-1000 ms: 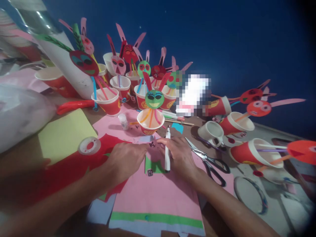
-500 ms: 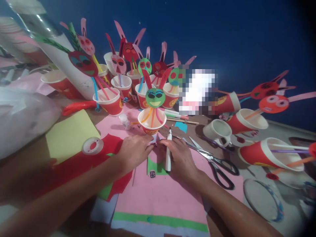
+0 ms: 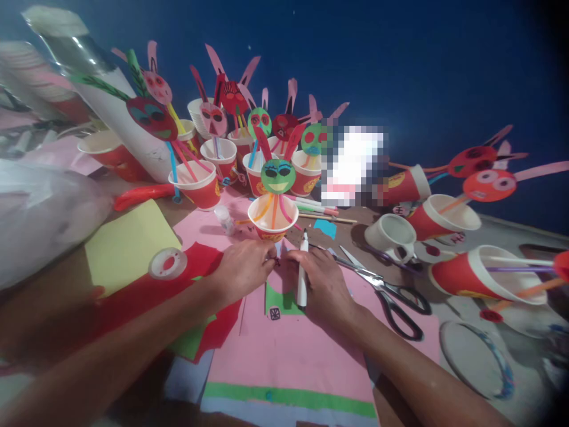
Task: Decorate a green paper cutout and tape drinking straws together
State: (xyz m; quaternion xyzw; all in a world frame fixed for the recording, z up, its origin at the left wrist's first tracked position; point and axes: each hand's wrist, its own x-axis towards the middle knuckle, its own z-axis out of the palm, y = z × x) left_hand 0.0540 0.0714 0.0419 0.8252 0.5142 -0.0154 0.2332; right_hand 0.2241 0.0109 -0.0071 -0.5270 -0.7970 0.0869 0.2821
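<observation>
My left hand (image 3: 242, 270) and my right hand (image 3: 320, 281) meet fingertip to fingertip over a pink paper sheet (image 3: 288, 350), pinching a tiny paper piece (image 3: 277, 260) between them. A white marker (image 3: 303, 270) lies tucked between the fingers of my right hand, tip pointing away from me. Under both hands sits a small green paper piece (image 3: 278, 299) with a black drawn square. Just beyond the fingertips stands a red paper cup with a green face on straws (image 3: 273, 216).
Scissors (image 3: 382, 290) lie right of my right hand. A tape roll (image 3: 167, 263) rests on red paper (image 3: 133, 296) beside a yellow sheet (image 3: 128, 240). Several red cups with paper faces (image 3: 249, 148) crowd the back; tipped cups (image 3: 466, 273) and a white mug (image 3: 393, 237) lie right.
Both hands have slid a little away from me toward the green-faced cup, fingertips closing together on the small piece. The view shifted slightly.
</observation>
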